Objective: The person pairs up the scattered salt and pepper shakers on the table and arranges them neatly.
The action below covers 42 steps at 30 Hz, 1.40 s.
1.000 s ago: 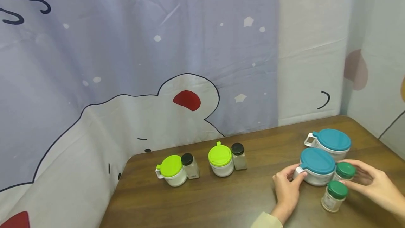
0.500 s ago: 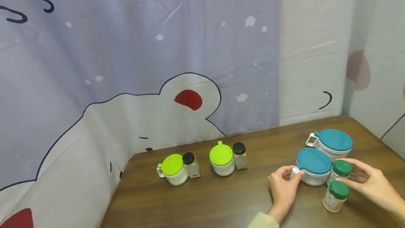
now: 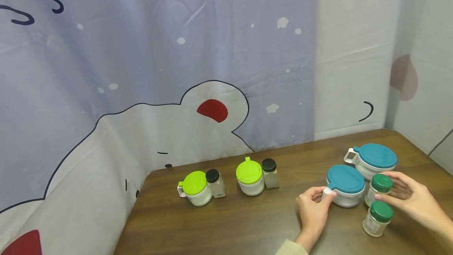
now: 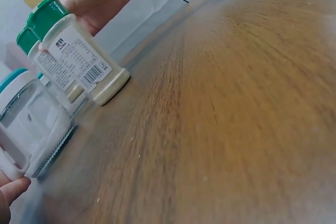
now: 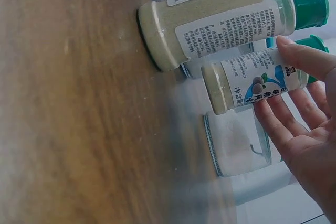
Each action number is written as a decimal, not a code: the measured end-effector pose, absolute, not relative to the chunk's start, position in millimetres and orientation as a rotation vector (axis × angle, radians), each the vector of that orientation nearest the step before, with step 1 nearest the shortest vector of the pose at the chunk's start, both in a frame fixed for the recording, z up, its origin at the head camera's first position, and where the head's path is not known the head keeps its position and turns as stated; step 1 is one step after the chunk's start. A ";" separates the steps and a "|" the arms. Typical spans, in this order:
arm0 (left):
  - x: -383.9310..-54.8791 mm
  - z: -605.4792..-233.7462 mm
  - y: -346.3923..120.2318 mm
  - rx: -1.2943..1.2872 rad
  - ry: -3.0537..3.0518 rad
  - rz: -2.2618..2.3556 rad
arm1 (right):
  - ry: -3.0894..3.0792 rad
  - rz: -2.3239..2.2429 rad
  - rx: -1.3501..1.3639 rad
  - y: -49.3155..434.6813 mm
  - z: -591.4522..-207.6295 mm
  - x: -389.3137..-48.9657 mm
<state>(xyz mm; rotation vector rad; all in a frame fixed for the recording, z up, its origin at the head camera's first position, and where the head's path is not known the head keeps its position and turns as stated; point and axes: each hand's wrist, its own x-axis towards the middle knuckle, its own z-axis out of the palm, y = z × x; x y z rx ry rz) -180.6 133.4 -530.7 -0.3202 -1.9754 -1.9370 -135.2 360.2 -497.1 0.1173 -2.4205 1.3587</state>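
Observation:
My left hand (image 3: 313, 212) pinches the white handle (image 3: 326, 193) of the front blue-lidded seasoning jar (image 3: 345, 180), which stands upright on the table. In the left wrist view its clear body (image 4: 37, 116) shows beside my fingertips (image 4: 16, 187). With thumb and fingers on either side, my right hand (image 3: 417, 200) holds the rear green-capped spice bottle (image 3: 381, 184), partly hidden by the hand; its label (image 5: 257, 80) faces the right wrist camera. Nearer me stands the second green-capped spice bottle (image 3: 378, 217), filled with pale powder and apart from both hands.
Behind the front jar stands another blue-lidded jar (image 3: 376, 156). To the left are two lime-lidded jars (image 3: 194, 184), each beside a black-capped shaker (image 3: 216, 184). A printed curtain (image 3: 212, 50) hangs along the back edge of the brown table (image 3: 212, 235).
My left hand and the front blue-lidded jar have shifted left, away from the rear blue jar. My right hand and its spice bottle have shifted slightly left too; a narrow gap now separates jar and bottle.

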 end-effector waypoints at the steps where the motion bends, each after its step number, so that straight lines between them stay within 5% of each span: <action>1: -180.3 -529.9 132.0 -0.313 -1.977 -1.927 | -2.422 1.374 0.117 360.2 -495.6 -135.7; 20: -174.4 -515.0 90.6 -0.308 -1.926 -1.981 | -2.432 1.345 0.149 355.5 -462.9 -140.0; 42: -167.0 -508.7 38.9 -0.303 -1.971 -1.983 | -2.425 1.281 0.283 296.8 -445.9 -143.7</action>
